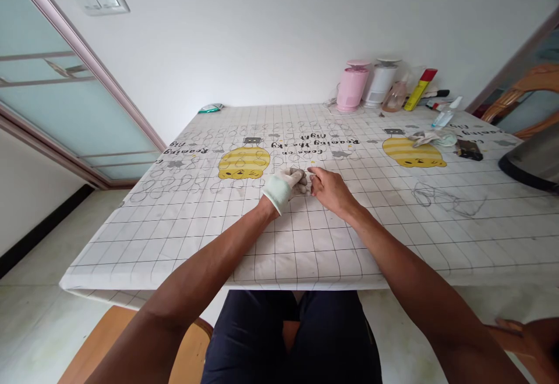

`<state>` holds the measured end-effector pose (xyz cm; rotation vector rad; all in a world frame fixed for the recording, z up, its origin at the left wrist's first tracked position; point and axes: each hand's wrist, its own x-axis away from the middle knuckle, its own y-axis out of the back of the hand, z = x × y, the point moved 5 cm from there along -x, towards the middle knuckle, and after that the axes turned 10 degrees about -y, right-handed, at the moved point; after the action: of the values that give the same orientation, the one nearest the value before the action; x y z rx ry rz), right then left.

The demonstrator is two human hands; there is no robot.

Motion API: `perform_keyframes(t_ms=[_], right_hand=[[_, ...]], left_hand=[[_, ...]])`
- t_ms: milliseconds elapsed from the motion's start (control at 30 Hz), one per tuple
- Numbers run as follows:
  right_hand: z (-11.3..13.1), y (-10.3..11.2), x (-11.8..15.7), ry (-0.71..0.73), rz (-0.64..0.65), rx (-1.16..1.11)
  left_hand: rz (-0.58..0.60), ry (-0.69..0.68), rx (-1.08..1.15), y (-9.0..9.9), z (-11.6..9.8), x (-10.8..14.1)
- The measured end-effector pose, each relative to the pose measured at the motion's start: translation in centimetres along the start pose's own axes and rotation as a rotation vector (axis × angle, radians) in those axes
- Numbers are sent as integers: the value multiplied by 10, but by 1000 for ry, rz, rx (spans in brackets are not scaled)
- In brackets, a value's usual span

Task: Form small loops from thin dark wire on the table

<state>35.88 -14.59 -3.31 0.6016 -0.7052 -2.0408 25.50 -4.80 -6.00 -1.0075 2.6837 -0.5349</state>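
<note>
Patterned tablecloth [305,256] is spreading under everything. Hands are making dial centre. Thin loops [152,186] are lying flat, 9 to 12 o'clock; loose strand tangle [423,194] is resting at 3 o'clock. Both are looking light, springy, likely easily kinked; best hold probably loop rim or tangle's free end. Gloved left hand [283,186] is curling, bare right hand [331,190] is facing it, fingertips nearly meeting; cannot tell whether either is pinching anything.

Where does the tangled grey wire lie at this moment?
In the head view, the tangled grey wire lies on the right part of the table, to the right of the bare right hand and below the right-hand yellow striped drawing.
</note>
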Motion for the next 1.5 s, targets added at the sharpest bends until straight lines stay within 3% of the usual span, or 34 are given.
perform_keyframes(t_ms=[133,367,567,833,1067,1267,1500], right_hand=[[-3,-1,-1,56,-65,10],[-4,-3,2,112,-17,64],[0,4,3,53,-88,71],[7,18,10,81,-266,-105],[5,18,11,9,-248,-277],[7,15,12,106,-259,-206],[13,11,15,309,-242,171]], left_hand=[[-2,7,-47,-1,-1,-1],[-30,39,-154,-6,-1,2],[-37,24,-75,-6,-3,5],[-54,29,-53,-3,-5,3],[-60,-5,-35,-2,-8,2],[-29,23,-67,-5,-6,5],[2,50,-49,-4,5,1]])
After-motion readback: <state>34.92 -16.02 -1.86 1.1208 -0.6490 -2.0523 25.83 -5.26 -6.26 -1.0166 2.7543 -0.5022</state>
